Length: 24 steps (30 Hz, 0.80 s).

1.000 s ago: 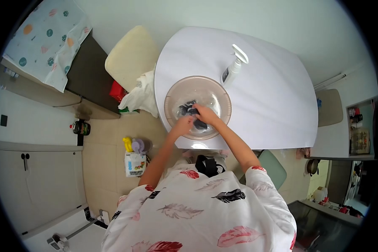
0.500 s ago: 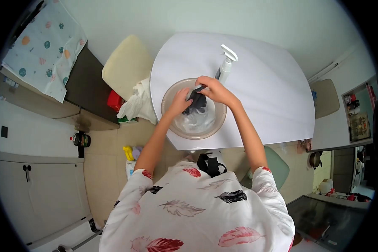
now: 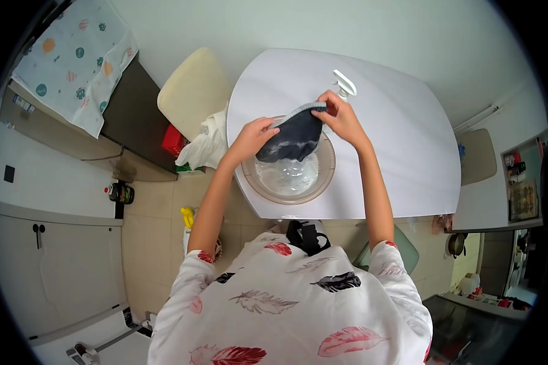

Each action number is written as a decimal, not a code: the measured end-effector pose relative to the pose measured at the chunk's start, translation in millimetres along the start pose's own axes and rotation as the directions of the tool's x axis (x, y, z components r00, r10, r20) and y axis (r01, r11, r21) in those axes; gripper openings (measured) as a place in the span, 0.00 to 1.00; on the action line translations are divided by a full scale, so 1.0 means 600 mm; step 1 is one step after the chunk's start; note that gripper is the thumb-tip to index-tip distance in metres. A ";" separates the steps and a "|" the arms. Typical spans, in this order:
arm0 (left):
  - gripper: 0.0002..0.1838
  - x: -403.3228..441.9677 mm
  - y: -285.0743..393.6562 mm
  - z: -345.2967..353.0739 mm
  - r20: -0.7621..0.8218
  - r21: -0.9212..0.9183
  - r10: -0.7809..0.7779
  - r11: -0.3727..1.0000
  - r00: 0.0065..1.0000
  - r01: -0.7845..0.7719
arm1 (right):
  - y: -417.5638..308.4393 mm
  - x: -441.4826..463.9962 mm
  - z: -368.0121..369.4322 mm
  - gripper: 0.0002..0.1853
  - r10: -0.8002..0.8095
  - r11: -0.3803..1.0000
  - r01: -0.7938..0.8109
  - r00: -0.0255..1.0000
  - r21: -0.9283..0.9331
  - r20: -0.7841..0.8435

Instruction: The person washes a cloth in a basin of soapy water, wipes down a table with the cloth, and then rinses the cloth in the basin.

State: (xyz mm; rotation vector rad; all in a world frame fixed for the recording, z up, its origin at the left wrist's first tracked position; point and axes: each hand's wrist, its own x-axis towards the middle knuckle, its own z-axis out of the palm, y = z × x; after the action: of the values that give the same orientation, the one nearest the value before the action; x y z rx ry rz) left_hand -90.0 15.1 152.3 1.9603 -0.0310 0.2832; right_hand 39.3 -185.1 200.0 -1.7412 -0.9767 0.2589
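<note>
Left hand (image 3: 249, 141) and right hand (image 3: 342, 121) pinch the dark cloth (image 3: 293, 131) tight, already up over the basin (image 3: 328, 170), suds (image 3: 276, 148) maybe still on it.

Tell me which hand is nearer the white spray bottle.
Right. The right hand hides part of the white spray bottle from view; the left hand is farther off, to the bottle's left.

Lit bright and even, softly shaded across the white table (image 3: 402, 146), glinting on basin water (image 3: 291, 176). Bowed by fisheye, blacked out at corners. Crisp mid-frame, softer toward edges, dimmer lower right.
</note>
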 end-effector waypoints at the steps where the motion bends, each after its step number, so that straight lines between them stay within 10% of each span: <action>1: 0.12 -0.005 -0.012 0.003 0.011 0.029 -0.008 1.000 1.000 0.007 | 0.016 -0.008 0.006 0.09 0.020 0.999 -0.020 1.000 0.029 0.008; 6: 0.16 -0.026 -0.125 0.037 0.100 0.159 -0.200 0.970 0.975 0.183 | 0.138 -0.045 0.058 0.10 0.120 0.991 -0.117 0.991 -0.060 0.052; 11: 0.13 -0.051 -0.237 0.112 -0.035 0.417 -0.283 0.868 0.958 0.272 | 0.259 -0.100 0.155 0.12 0.171 0.722 -0.053 0.980 -0.690 0.104; 14: 0.12 -0.067 -0.266 0.165 -0.075 0.568 -0.292 0.773 0.953 0.282 | 0.321 -0.119 0.226 0.10 0.416 0.612 -0.235 0.908 -0.755 0.055; 19: 0.15 -0.084 -0.250 0.202 -0.004 0.847 -0.405 0.484 0.914 0.219 | 0.333 -0.140 0.245 0.10 0.186 0.573 0.052 0.964 -0.818 0.191; 24: 0.18 -0.060 -0.280 0.173 0.031 0.701 -0.591 0.588 0.806 0.404 | 0.355 -0.131 0.230 0.08 0.257 0.542 -0.146 0.967 -0.828 -0.002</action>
State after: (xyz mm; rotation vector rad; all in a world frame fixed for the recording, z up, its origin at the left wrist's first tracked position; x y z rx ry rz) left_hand -80.0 -16.5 -45.5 2.6081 0.5321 -0.4246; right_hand 9.6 -165.6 -63.3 -2.7597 -1.0621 0.0289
